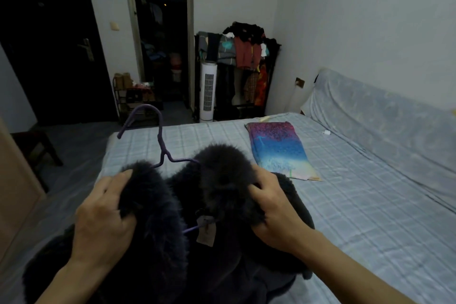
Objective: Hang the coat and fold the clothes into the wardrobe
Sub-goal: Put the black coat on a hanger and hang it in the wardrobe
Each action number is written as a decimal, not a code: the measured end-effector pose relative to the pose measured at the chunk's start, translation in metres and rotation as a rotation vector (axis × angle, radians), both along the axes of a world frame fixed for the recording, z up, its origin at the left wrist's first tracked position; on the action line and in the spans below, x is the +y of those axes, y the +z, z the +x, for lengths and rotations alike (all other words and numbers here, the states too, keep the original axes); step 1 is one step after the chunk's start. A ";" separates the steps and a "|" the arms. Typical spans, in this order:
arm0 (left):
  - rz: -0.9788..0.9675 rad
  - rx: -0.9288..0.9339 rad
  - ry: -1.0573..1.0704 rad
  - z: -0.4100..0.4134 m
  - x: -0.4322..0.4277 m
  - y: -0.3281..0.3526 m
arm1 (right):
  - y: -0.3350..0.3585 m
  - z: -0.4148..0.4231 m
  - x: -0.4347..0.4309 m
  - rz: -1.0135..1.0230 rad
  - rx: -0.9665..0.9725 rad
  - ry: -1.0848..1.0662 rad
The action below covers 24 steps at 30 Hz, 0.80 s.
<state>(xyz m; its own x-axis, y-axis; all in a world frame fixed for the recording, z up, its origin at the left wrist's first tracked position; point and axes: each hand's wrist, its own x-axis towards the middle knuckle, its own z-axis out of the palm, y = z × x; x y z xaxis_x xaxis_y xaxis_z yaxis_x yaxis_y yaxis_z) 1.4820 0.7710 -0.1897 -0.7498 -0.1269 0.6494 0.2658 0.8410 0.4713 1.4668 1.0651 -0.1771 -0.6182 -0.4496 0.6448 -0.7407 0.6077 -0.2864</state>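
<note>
A dark navy coat (222, 266) with a thick fur collar lies at the near end of the bed (357, 205). A purple hanger (161, 145) sits inside its neck, hook pointing up and to the left. My left hand (103, 219) grips the left side of the fur collar. My right hand (274, 210) grips the right side of the collar. A grey tag (206, 231) hangs at the neck between my hands. A folded cloth (278, 148) in pink, blue and pale tones lies flat on the bed beyond the coat.
An open clothes rack (246, 66) full of hanging garments stands against the far wall, with a white tower fan (208, 91) beside it. A dark doorway (160, 39) and a shoe rack (134, 96) are at the back left. A covered sofa (385, 116) runs along the right.
</note>
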 end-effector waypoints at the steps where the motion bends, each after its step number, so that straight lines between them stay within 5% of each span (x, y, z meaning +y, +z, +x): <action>1: 0.004 0.001 0.001 0.002 -0.002 0.000 | -0.003 0.002 -0.001 0.036 0.015 -0.014; 12: -0.038 -0.005 -0.058 0.014 -0.015 -0.006 | 0.030 -0.003 0.016 -0.154 -0.417 0.167; 20: -0.081 0.020 -0.113 0.022 -0.013 -0.004 | 0.030 -0.034 0.006 0.098 -0.399 0.093; 24: -0.064 0.025 -0.092 0.023 -0.019 -0.001 | 0.020 -0.037 -0.001 0.031 -0.226 0.118</action>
<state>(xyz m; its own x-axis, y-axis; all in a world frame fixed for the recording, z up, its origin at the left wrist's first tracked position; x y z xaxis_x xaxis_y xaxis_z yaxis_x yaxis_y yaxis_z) 1.5048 0.7523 -0.1906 -0.7400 -0.0161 0.6724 0.3543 0.8405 0.4100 1.4302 1.0640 -0.1571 -0.6874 -0.5444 0.4807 -0.7260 0.5321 -0.4356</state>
